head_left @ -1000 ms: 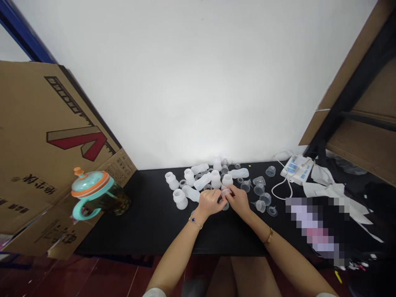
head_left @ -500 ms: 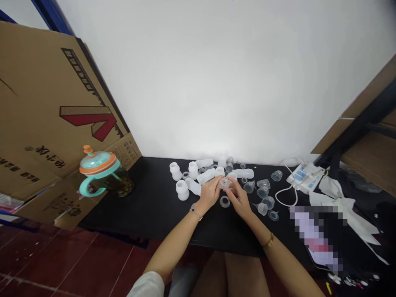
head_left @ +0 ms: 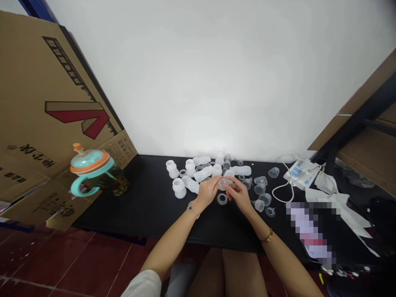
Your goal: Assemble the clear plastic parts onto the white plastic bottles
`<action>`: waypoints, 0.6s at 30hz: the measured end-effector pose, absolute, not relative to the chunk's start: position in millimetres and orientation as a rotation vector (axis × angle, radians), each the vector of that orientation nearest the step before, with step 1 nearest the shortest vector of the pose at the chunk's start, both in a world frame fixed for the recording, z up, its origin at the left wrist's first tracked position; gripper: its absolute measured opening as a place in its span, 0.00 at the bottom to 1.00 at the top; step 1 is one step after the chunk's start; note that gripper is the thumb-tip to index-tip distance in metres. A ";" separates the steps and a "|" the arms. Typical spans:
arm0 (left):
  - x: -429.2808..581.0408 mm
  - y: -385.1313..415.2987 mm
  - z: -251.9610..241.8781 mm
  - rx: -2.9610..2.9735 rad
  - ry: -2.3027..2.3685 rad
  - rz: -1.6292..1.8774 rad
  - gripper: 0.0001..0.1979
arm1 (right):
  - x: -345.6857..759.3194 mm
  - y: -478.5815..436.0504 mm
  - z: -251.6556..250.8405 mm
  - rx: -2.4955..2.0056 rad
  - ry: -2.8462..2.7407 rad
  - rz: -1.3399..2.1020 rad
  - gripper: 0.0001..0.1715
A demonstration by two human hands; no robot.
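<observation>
Just above the black table, my left hand (head_left: 208,191) pinches a translucent bottle collar ring (head_left: 221,183) from the left. My right hand (head_left: 239,194) has its fingertips on the same ring from the right, and something small and clear shows in its centre. Below the fingers a similar loose ring (head_left: 222,199) lies flat. White waisted bottles (head_left: 179,188) stand to the left of my hands, with more bottles (head_left: 203,173) lying on their sides behind them. To the right are several clear caps (head_left: 260,189) and a clear silicone nipple (head_left: 270,211).
A jug of dark liquid with a teal handle (head_left: 89,190) stands at the left beside a large cardboard box (head_left: 27,90). On the right are a white power strip (head_left: 301,175) with a cable, crumpled white paper (head_left: 328,198) and a blurred-out phone-like object (head_left: 311,235). A white wall (head_left: 201,82) rises behind.
My right fingers have shifted on the ring, now curled closer to its right side. The ring has tilted slightly. The whole view has moved a little.
</observation>
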State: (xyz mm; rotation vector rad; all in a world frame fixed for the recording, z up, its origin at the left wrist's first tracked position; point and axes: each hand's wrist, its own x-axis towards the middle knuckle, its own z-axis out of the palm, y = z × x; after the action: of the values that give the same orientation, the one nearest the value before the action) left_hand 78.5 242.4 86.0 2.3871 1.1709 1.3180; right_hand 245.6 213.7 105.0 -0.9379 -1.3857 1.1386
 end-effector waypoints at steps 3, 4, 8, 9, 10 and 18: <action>76.8 243.9 85.3 2.377 1.143 1.322 0.15 | 245.9 212.9 108.1 -0.942 -1.396 1.150 0.25; 76.6 244.2 85.1 2.373 1.137 1.327 0.15 | 246.3 213.3 108.3 -0.940 -1.399 1.141 0.25; 77.9 243.8 85.5 2.364 1.124 1.331 0.15 | 248.5 216.1 107.2 -0.944 -1.396 1.061 0.21; 78.5 243.3 86.2 2.366 1.116 1.329 0.15 | 248.9 216.5 107.2 -0.947 -1.389 1.046 0.20; 79.1 242.7 87.1 2.371 1.104 1.326 0.15 | 249.2 216.7 107.4 -0.948 -1.382 1.038 0.19; 80.1 240.6 90.8 2.374 1.082 1.317 0.15 | 250.0 215.6 109.5 -0.956 -1.376 0.995 0.13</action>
State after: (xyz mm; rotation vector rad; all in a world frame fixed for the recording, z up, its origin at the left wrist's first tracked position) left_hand 80.1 240.6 90.8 2.3738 1.0820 1.3175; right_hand 250.0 215.6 109.5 -0.9555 -1.3758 0.9954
